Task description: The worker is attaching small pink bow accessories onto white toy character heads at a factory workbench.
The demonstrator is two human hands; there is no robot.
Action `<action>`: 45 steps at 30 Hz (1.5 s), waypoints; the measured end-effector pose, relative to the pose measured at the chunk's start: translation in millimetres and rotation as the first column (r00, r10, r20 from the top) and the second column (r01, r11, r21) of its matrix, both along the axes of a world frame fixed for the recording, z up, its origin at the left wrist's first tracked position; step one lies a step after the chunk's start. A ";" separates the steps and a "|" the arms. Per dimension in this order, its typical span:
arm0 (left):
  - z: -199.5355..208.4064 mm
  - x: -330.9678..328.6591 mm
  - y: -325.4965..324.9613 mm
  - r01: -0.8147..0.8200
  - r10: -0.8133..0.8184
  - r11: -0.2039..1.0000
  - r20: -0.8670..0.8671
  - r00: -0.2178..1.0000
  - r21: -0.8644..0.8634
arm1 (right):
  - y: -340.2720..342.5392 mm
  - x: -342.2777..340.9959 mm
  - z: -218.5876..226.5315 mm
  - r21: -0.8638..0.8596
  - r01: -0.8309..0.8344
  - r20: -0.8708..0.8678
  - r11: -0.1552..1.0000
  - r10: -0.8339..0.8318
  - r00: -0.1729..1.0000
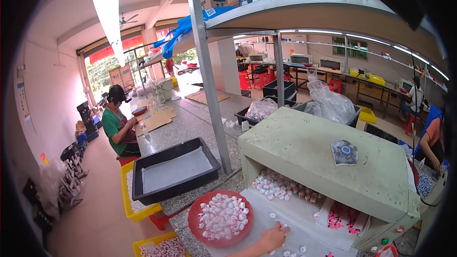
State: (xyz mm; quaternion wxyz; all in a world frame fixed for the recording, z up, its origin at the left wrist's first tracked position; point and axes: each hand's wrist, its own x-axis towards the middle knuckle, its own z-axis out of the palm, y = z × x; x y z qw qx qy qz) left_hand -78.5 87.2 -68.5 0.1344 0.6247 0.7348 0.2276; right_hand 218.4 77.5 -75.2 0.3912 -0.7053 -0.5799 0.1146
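Observation:
My left hand (274,237) reaches in from the lower edge over a white sheet-like surface (326,231). Its fingers are bent close together, and a small white round piece (284,224) lies right at the fingertips; whether anything is pinched is too small to make out. Several more such pieces are scattered around the hand. To its left stands a red scalloped bowl (194,228) heaped with white pieces bearing pinkish marks. Beyond the hand, under a pale green metal housing (304,147), sit rows of white pieces (281,186) and a group of pink-and-black ones (342,216). My right hand is out of view.
A black tray (216,165) lined with white paper rests on a yellow crate (127,200). Another yellow crate (138,246) holds small pieces below. A metal shelf post (209,76) rises ahead. One person (119,123) sits at the left, another (431,143) at the right.

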 end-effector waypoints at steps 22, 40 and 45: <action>5.2 144.7 237.4 0.388 -0.319 0.741 -0.221 0.922 0.549 | 10.9 -1.3 2.8 0.125 0.154 -0.570 0.980 -0.057 0.820; -25.3 114.8 303.2 0.396 -0.423 0.415 -0.212 0.881 0.819 | 6.8 12.5 13.9 0.128 0.221 -0.587 0.967 -0.105 0.803; -32.0 102.3 329.4 0.428 -0.385 0.362 -0.286 0.877 0.828 | 11.2 19.7 25.7 0.194 0.249 -0.563 0.949 -0.100 0.821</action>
